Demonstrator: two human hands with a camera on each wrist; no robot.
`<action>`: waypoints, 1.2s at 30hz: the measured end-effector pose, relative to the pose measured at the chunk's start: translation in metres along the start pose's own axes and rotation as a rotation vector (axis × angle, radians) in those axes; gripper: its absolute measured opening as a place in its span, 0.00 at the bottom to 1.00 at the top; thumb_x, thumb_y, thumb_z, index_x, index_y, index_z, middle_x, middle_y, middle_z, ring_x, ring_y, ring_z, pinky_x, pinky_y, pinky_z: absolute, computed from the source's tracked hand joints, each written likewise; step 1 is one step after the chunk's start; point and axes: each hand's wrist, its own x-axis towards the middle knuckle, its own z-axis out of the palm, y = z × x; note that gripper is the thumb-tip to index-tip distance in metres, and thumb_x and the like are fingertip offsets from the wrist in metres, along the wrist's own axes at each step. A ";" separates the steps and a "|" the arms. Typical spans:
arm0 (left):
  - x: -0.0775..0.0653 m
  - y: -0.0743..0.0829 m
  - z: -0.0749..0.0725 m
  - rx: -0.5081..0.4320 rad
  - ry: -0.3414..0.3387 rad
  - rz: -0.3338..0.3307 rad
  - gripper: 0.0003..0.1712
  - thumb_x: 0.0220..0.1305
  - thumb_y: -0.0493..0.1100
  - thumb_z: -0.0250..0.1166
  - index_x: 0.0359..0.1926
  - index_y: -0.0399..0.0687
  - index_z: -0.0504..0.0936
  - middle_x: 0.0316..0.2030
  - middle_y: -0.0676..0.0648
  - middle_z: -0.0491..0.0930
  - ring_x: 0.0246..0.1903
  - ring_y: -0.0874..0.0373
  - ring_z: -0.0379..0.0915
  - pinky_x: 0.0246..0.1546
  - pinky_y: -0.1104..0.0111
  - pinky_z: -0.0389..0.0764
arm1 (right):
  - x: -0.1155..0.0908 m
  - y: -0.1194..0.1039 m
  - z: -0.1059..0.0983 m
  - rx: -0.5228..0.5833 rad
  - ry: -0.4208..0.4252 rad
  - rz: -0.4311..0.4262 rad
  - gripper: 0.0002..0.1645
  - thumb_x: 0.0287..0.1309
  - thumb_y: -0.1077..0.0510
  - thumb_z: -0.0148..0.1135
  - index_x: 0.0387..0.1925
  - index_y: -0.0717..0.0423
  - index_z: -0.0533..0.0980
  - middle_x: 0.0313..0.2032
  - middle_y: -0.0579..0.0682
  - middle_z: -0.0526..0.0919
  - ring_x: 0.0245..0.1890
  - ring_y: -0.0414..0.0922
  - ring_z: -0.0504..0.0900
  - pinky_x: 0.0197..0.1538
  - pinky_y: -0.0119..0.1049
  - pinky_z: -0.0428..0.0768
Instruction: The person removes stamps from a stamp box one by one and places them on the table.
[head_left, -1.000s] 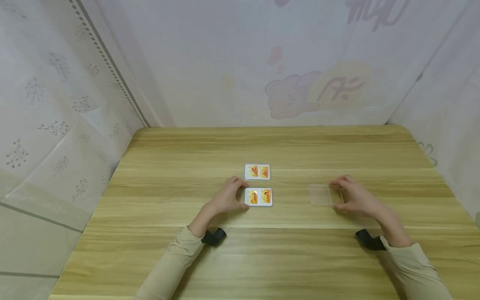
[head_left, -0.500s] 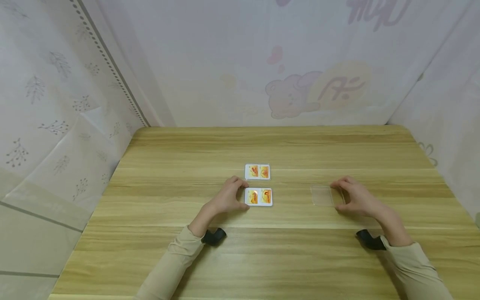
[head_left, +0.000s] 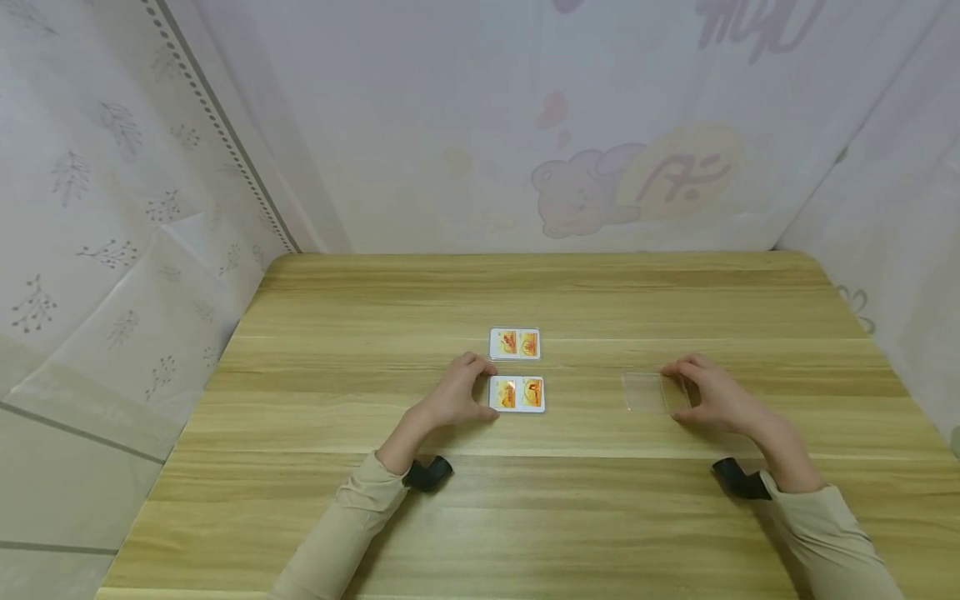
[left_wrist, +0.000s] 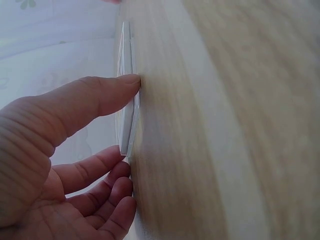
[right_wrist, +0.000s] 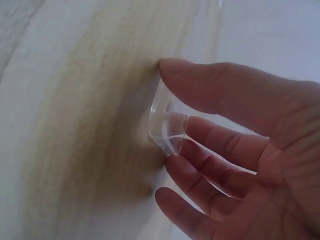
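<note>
My left hand [head_left: 453, 396] pinches the left end of the nearer white card [head_left: 517, 394], thumb on its near edge and fingers on the far edge. Two orange stamp-like pictures show on its face. In the left wrist view this card [left_wrist: 127, 120] is seen edge-on as a white slab with a clear plastic layer under it. To the right, my right hand [head_left: 712, 396] holds a shallow clear plastic case piece [head_left: 643, 392] by its right end, low over the table. The right wrist view shows its rounded corner [right_wrist: 167, 135] between thumb and fingers.
A second white card [head_left: 514, 343], also with two orange pictures, lies in a clear case just beyond the first. The wooden table [head_left: 360, 308] meets a pale printed curtain [head_left: 420, 125] at its back. Black wrist devices [head_left: 429, 473] sit at both sleeves.
My right hand has shifted very slightly right with the clear plastic case piece, then stayed almost still. The left hand and both cards hold their places.
</note>
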 end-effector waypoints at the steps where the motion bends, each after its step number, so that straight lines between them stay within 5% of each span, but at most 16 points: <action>1: 0.000 0.000 0.000 0.000 0.000 -0.001 0.31 0.42 0.36 0.76 0.48 0.33 0.75 0.47 0.41 0.70 0.51 0.47 0.63 0.55 0.56 0.66 | 0.000 0.000 0.000 0.000 -0.003 0.003 0.34 0.35 0.67 0.74 0.49 0.70 0.73 0.44 0.62 0.72 0.43 0.57 0.72 0.46 0.54 0.72; 8: 0.000 0.001 -0.001 -0.008 0.001 -0.008 0.31 0.41 0.36 0.76 0.49 0.33 0.75 0.46 0.41 0.70 0.50 0.47 0.63 0.55 0.56 0.66 | 0.001 -0.005 -0.001 -0.015 0.019 0.009 0.36 0.38 0.63 0.75 0.51 0.73 0.72 0.46 0.66 0.72 0.47 0.63 0.71 0.48 0.60 0.71; 19: -0.001 0.000 0.000 -0.010 -0.001 -0.009 0.31 0.42 0.36 0.76 0.48 0.33 0.75 0.46 0.41 0.70 0.51 0.47 0.63 0.55 0.56 0.66 | 0.014 -0.016 0.003 -0.044 0.164 -0.165 0.26 0.40 0.67 0.73 0.45 0.71 0.75 0.39 0.61 0.78 0.38 0.55 0.78 0.37 0.50 0.78; 36: 0.000 0.000 0.000 -0.011 -0.001 -0.008 0.31 0.42 0.36 0.76 0.49 0.33 0.75 0.46 0.41 0.70 0.50 0.47 0.64 0.55 0.56 0.66 | 0.039 -0.040 0.009 0.084 0.154 -0.134 0.21 0.49 0.67 0.67 0.46 0.71 0.75 0.41 0.62 0.78 0.41 0.57 0.79 0.43 0.50 0.79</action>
